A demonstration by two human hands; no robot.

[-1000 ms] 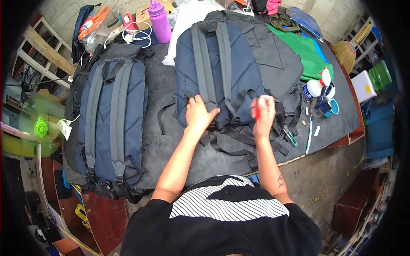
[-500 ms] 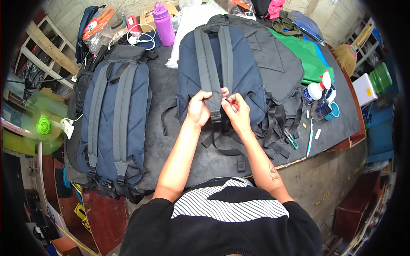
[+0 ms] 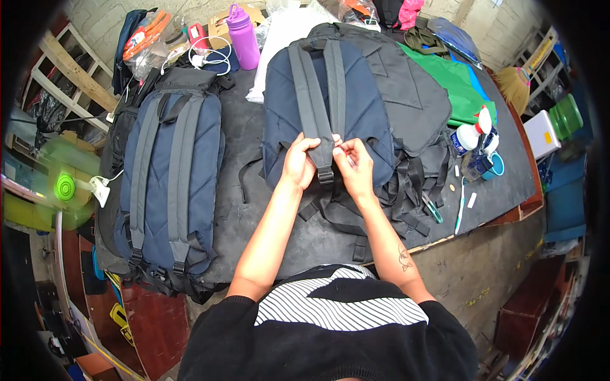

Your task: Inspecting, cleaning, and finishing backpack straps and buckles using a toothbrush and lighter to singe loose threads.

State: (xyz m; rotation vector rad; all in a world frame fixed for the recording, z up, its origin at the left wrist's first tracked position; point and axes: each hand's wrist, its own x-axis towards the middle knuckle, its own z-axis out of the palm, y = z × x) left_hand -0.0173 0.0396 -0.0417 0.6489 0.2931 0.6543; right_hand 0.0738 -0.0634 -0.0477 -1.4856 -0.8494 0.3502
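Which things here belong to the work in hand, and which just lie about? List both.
In the work: strap at the fingers, buckle, middle backpack.

Apparently lying about: purple bottle, broom, cup.

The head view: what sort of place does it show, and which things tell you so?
Probably a bag workshop: two navy backpacks lie on a black worktable, which also holds a spray bottle.
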